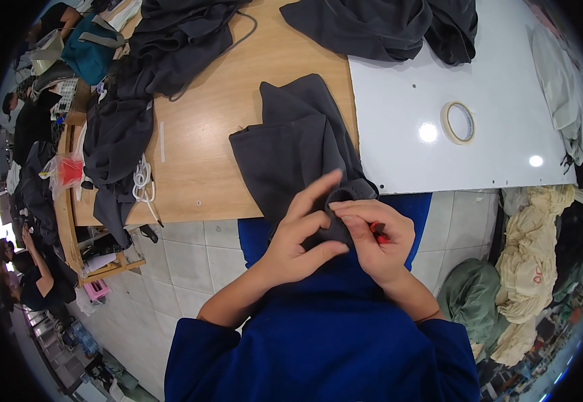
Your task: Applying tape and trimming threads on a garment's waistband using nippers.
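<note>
A dark grey garment piece [291, 144] lies folded on the wooden tabletop and hangs over its near edge toward me. Its near end is gathered into a rounded, tube-like opening between my hands. My left hand [298, 241] holds the cloth from the left, index finger stretched up, the other fingers and thumb bent around the fabric. With thumb and fingertips, my right hand [382, 238] pinches the rim of that opening. A small red object [379, 233], mostly hidden, is tucked in my right palm; its kind does not show.
More dark grey cloth lies heaped at the far left [177, 47] and far right [372, 27]. A roll of tape [458, 123] rests on the white board [398, 154]. White cord [143, 182] hangs at left. Cream fabric [529, 248] and a green bundle [471, 298] stand right. People work at left.
</note>
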The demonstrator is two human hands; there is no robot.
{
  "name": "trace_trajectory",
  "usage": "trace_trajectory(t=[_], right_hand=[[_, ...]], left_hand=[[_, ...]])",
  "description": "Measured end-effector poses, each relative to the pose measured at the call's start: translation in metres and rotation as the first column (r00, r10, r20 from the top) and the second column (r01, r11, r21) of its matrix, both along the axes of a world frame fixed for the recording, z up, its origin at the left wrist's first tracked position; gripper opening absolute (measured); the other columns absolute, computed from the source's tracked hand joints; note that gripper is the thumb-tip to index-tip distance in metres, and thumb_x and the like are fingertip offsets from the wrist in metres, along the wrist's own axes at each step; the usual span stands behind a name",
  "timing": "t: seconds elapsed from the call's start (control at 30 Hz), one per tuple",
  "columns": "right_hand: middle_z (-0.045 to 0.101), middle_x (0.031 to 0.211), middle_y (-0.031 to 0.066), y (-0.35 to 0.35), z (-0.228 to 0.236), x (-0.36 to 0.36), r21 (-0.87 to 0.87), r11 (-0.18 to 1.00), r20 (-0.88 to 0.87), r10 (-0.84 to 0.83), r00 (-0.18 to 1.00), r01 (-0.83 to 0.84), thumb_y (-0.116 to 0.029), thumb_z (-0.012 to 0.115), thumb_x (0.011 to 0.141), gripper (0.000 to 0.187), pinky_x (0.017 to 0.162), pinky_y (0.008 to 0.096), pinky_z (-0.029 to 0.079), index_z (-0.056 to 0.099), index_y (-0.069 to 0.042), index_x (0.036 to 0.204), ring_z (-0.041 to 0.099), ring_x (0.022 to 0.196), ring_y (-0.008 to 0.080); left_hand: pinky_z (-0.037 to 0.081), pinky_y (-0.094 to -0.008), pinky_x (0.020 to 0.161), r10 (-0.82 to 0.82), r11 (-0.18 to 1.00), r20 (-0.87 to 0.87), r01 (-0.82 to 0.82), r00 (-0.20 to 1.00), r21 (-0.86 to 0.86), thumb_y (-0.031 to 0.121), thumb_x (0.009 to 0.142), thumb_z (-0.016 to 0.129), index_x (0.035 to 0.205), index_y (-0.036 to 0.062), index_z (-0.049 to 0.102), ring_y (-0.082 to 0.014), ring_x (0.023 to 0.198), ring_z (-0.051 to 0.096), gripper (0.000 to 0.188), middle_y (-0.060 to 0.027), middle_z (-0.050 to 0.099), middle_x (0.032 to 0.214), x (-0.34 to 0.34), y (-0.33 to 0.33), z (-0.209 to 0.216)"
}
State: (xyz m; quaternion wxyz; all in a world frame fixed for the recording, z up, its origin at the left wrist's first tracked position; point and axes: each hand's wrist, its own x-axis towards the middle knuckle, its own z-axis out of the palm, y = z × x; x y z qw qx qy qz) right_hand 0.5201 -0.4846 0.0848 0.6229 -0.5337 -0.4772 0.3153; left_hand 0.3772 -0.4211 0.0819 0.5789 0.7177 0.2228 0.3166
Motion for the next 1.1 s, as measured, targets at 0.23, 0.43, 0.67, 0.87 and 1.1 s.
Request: trace_trajectory(t=[0.23, 0.43, 0.67, 0.87, 1.1], right_hand=[[0.066, 0.083, 0.0089, 0.001, 0.007, 0.009, -0.169, 0.983, -0.305, 0.017, 0.952, -0.071, 0.004, 0.056, 0.085, 0.007, 0.063, 0.0193, 0.046, 0.063, 0.004, 0.086, 0.060, 0.071, 0.0098], [0.061, 0.075, 0.0043, -0.011, 0.015, 0.021, -0.146, 0.983, -0.417, 0.040, 0.908, -0.110, -0.004, 0.056, 0.086, 0.008, 0.052, 0.0166, 0.034, 0.061, 0.001, 0.090, 0.044, 0.056, 0.0030], [0.055, 0.064, 0.0005, 0.001, 0.014, 0.006, -0.104, 0.994, 0.102, 0.038, 0.994, -0.028, 0.003, 0.070, 0.073, 0.016, 0.045, 0.0186, 0.030, 0.066, -0.003, 0.087, 0.043, 0.051, 0.0043], [0.058, 0.066, 0.0018, 0.000, 0.014, 0.008, -0.128, 0.992, 0.080, 0.030, 0.996, -0.020, 0.003, 0.066, 0.077, 0.008, 0.046, 0.0189, 0.033, 0.065, -0.001, 0.084, 0.046, 0.052, 0.0046], [0.057, 0.077, 0.0028, -0.017, 0.009, 0.030, -0.153, 0.987, -0.266, 0.003, 0.964, -0.045, -0.002, 0.057, 0.084, 0.016, 0.060, 0.0185, 0.039, 0.057, 0.002, 0.100, 0.050, 0.068, 0.0064]], left_hand=[[0.038, -0.0368, 0.092, 0.052, 0.964, -0.017, -0.055, 0.999, -0.262, 0.006, 0.079, 0.061, 0.088, -0.0011, 0.059, -0.0272, 0.103, 0.053, 0.012, -0.0149, 0.060, 0.112, -0.011, -0.001, -0.003], [0.039, -0.0341, 0.088, 0.037, 0.974, 0.035, -0.029, 0.999, -0.223, 0.005, 0.080, 0.059, 0.090, 0.0005, 0.059, -0.0242, 0.097, 0.054, 0.011, -0.0110, 0.062, 0.104, -0.014, 0.007, -0.004], [0.039, -0.0339, 0.081, -0.013, 0.999, -0.038, 0.015, 0.999, 0.051, 0.008, 0.079, 0.061, 0.085, 0.0007, 0.053, -0.0262, 0.088, 0.050, 0.012, -0.0116, 0.059, 0.099, -0.005, 0.008, -0.001], [0.040, -0.0325, 0.081, -0.100, 0.993, 0.028, 0.102, 0.995, -0.064, 0.009, 0.080, 0.061, 0.095, 0.0005, 0.055, -0.0249, 0.089, 0.051, 0.018, -0.0107, 0.058, 0.097, -0.008, 0.009, -0.007], [0.041, -0.0308, 0.078, -0.068, 0.961, 0.141, 0.103, 0.988, -0.258, 0.024, 0.091, 0.053, 0.095, 0.0051, 0.053, -0.0178, 0.087, 0.052, 0.019, -0.0103, 0.061, 0.094, -0.011, 0.012, -0.010]])
